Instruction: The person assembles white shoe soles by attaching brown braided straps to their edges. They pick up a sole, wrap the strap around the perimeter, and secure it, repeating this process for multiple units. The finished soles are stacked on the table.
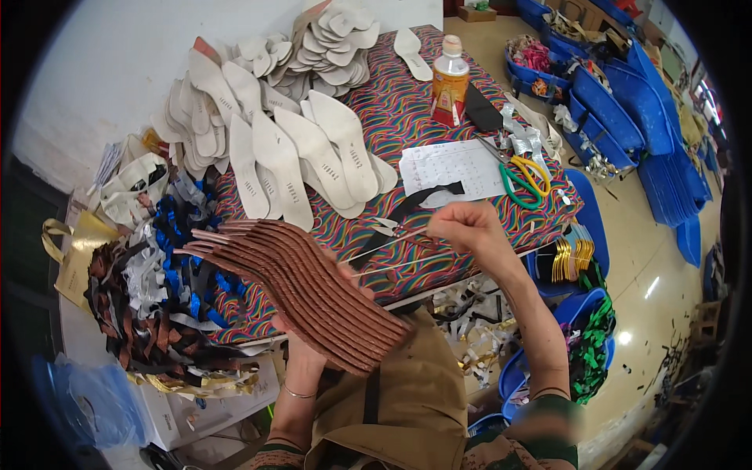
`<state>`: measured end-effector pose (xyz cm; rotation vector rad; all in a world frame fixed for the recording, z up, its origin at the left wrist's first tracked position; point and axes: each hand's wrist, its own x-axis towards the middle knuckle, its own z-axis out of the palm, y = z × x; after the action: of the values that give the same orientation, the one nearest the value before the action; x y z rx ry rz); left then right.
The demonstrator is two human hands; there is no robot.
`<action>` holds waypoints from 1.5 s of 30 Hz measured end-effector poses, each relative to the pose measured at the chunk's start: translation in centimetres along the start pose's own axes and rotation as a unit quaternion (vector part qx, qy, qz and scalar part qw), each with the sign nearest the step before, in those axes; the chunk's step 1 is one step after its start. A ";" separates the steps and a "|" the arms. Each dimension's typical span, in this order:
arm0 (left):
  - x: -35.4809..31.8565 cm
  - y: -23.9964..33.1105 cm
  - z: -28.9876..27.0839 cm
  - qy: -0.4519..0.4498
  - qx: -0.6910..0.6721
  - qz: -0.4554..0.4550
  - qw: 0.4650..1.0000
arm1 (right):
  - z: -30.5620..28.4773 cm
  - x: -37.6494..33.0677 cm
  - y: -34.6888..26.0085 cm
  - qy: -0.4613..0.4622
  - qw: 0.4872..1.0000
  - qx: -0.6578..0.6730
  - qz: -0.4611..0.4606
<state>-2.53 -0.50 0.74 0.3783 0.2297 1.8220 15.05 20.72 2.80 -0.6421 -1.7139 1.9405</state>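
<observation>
A curved stack of brown, glossy-edged insoles [305, 286] rests in my left hand [301, 346], tilted above my lap. The hand is closed around the stack from beneath, and most of its fingers are hidden behind it. My right hand [470, 227] is raised to the right of the stack, its fingers pinched on a thin pale band [392, 244]. Two taut strands of this band, apparently elastic, run from the pinch to the stack's right side. Beyond lie white printed insoles [325, 160] in overlapping rows on the patterned tablecloth [376, 102].
Scissors with green and yellow handles [526, 180] lie by a paper sheet [454, 168]. A drink bottle [450, 82] stands behind. Strip scraps [149, 290] heap at left. Blue bins [619, 110] line the right; gold-edged pieces [572, 257] sit in one beside the table.
</observation>
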 end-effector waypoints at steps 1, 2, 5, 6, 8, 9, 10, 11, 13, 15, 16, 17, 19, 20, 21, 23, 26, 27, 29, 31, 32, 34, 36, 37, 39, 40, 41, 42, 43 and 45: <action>-0.2 0.5 0.4 0.015 0.013 0.024 1.000 | 0.2 -0.5 0.4 -0.006 0.999 0.037 0.034; 0.4 0.4 0.0 0.023 0.012 0.031 0.999 | 0.1 -1.7 1.1 -0.013 0.993 0.111 0.034; 2.1 -0.1 -0.9 0.051 -0.017 0.043 0.998 | 0.3 -4.9 3.2 -0.063 0.942 0.326 0.036; 2.3 -0.1 -0.7 0.084 -0.016 0.057 0.995 | 0.8 -5.7 3.2 -0.101 0.913 0.392 0.042; 2.3 0.2 -1.8 0.084 -0.020 0.071 0.994 | 2.0 -6.8 2.7 -0.161 0.893 0.419 0.037; 2.1 0.2 -2.0 0.116 -0.003 0.088 0.989 | 2.7 -7.2 2.4 -0.178 0.906 0.384 0.026; 2.1 0.0 -2.2 0.145 0.013 0.103 0.984 | 3.4 -7.6 2.1 -0.191 0.918 0.347 0.014; 2.3 -0.4 -1.6 0.133 0.107 0.097 0.981 | 4.3 -8.0 1.7 -0.201 0.920 0.336 0.006; 0.6 -1.5 -3.1 0.211 0.093 0.078 0.970 | 6.4 -7.8 1.7 -0.242 0.937 0.239 -0.085; -0.1 -2.5 -3.7 0.245 0.220 0.040 0.943 | 9.2 -7.4 -0.1 -0.259 0.953 0.080 -0.135; 0.8 -3.4 -3.6 0.190 0.187 0.065 0.962 | 10.9 -7.1 -0.8 -0.288 0.946 0.097 -0.115; 2.0 -4.6 -3.8 0.128 0.150 0.079 0.977 | 13.1 -6.6 0.1 -0.234 0.944 0.084 -0.218; 1.7 -4.5 -1.8 0.174 0.180 0.097 0.963 | 15.5 -7.2 1.8 -0.203 0.932 0.074 -0.291; 1.7 -4.1 -1.4 0.204 0.175 0.063 0.961 | 15.4 -7.8 2.6 -0.212 0.939 0.065 -0.261; 2.1 -3.6 -0.6 0.180 0.115 0.052 0.976 | 15.0 -8.2 3.2 -0.220 0.946 0.057 -0.231; 2.9 -1.9 1.4 0.130 0.001 0.041 0.991 | 12.0 -9.6 3.2 -0.246 0.960 0.062 -0.121; 1.7 -0.1 0.9 0.116 -0.292 0.009 0.949 | 7.2 -9.5 5.8 -0.188 0.974 0.002 -0.129; 1.6 -0.1 1.2 0.095 -0.381 -0.024 0.919 | 5.4 -9.4 7.1 -0.154 0.981 0.029 -0.116; 1.0 -0.2 1.0 0.059 -0.461 -0.089 0.881 | 2.9 -8.2 5.9 -0.097 0.980 0.112 -0.131; -0.1 -1.0 1.4 0.042 -0.288 -0.086 0.953 | 2.2 -6.7 4.6 -0.095 0.959 0.179 -0.199; -0.5 -1.5 0.8 0.026 -0.202 -0.093 0.975 | 2.3 -5.8 3.9 -0.106 0.945 0.188 -0.246; -0.9 -2.0 -0.1 -0.003 -0.026 -0.101 0.995 | 3.5 -4.4 2.3 -0.081 0.940 0.246 -0.224; -1.3 -3.0 1.1 0.026 -0.016 -0.060 0.998 | 4.3 -4.1 1.8 -0.087 0.927 0.323 -0.173; -1.1 -3.2 1.2 0.015 -0.011 -0.045 0.999 | 4.5 -4.2 1.7 -0.105 0.914 0.370 -0.130; -0.7 -3.0 0.8 -0.033 0.000 -0.036 0.999 | 5.0 -4.1 2.4 -0.147 0.885 0.432 -0.094; -0.4 -2.7 0.3 -0.070 0.007 -0.043 0.997 | 4.8 -4.3 2.7 -0.151 0.881 0.443 -0.066; -0.5 -2.9 0.2 -0.069 0.023 -0.053 0.996 | 4.5 -4.6 2.9 -0.154 0.876 0.455 -0.038; -0.5 -3.0 0.2 -0.071 0.038 -0.062 0.995 | 4.2 -4.8 3.2 -0.157 0.871 0.465 -0.010; -0.4 -3.0 0.1 -0.081 0.014 -0.060 0.995 | 3.9 -5.0 3.5 -0.165 0.871 0.463 -0.003; 0.1 -2.8 0.0 -0.100 -0.033 -0.055 0.993 | 3.5 -5.3 4.0 -0.181 0.870 0.459 0.010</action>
<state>-0.06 0.34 -0.21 0.4892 0.0508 1.6666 16.83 14.31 -0.59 0.0715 -0.7261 2.6577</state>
